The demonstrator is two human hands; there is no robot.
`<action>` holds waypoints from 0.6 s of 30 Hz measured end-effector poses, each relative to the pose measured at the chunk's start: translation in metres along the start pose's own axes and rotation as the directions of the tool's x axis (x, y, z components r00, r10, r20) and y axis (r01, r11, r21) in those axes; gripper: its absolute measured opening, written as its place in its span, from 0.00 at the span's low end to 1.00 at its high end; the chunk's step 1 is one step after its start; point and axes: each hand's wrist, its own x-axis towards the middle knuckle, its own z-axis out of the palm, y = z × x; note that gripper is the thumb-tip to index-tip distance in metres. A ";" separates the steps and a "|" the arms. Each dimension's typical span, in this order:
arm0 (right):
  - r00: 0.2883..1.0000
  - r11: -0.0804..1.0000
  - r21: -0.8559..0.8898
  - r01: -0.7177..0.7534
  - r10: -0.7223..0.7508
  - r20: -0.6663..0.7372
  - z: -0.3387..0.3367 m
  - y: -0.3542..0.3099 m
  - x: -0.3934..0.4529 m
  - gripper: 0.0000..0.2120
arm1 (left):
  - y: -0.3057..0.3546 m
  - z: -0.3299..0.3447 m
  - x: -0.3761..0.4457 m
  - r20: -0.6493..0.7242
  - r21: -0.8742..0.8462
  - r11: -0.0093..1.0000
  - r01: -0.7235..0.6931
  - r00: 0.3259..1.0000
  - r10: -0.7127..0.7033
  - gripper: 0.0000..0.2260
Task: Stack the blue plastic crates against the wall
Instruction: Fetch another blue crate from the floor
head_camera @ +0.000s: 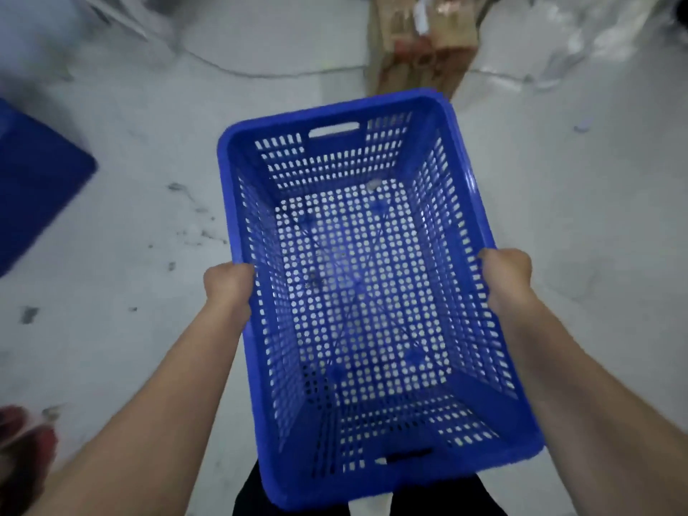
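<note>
Blue crate [357, 277] is carried level, clamped at both long rims by left hand [230, 288] & right hand [507, 279], balanced for stacking; second crate [33, 180] w/in view, left.

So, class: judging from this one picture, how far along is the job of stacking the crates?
Done: nothing visibly; no stack or wall shows here. In hand: the left hand and right hand grip the long rims of an empty blue crate, carried above the pale floor. Left: setting it down, and probably fetching the blue object at the left edge, too blurred to identify for sure.
</note>
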 end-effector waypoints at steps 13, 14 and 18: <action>0.893 0.904 -0.004 0.429 -0.423 0.157 0.161 -0.205 -0.228 0.06 | 0.190 -0.281 0.030 -0.157 -0.421 0.885 -0.198 0.977 0.143 0.06; 0.873 0.888 0.005 0.459 -0.452 0.182 0.177 -0.217 -0.241 0.05 | 0.196 -0.302 0.031 -0.183 -0.449 0.862 -0.235 0.969 0.169 0.05; 0.817 0.855 0.106 0.507 -0.517 0.257 0.247 -0.262 -0.300 0.04 | 0.218 -0.380 0.042 -0.313 -0.565 0.735 -0.374 0.922 0.229 0.07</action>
